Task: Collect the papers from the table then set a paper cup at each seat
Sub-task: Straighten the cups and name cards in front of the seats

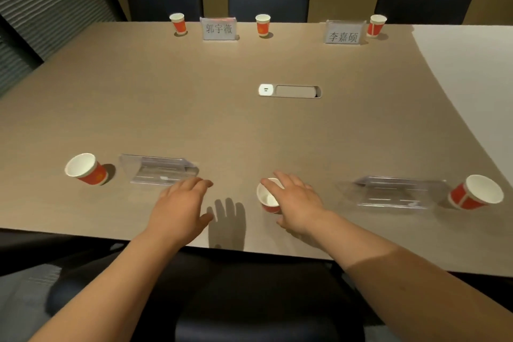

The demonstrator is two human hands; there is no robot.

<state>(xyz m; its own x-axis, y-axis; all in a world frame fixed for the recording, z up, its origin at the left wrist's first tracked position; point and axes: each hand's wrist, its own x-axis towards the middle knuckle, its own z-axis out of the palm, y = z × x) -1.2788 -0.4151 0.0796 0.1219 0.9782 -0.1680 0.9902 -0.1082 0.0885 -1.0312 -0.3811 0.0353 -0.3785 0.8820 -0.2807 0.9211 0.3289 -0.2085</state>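
1. No loose papers showed on the table [194,108], so I judged collection done
2. Far side had three paper cups: far-left cup [178,23], far-middle cup [263,25], far-right cup [376,25], each upright in front of a chair
3. Near side had near-left cup [86,169] and near-right cup [476,192] standing beside the clear name-card holders [159,170]
4. Your right hand [295,200] was on the sixth cup [268,197] at the near-middle seat, fingers curled over its rim, thumb on the near side; looked like it was resting on the table, but I couldn't tell whether you were gripping or letting go
5. Your left hand [181,207] hovered flat above the table, fingers loosely spread, holding nothing
6. My read: last cup going down; only the release seemed left, if six seats is the full count
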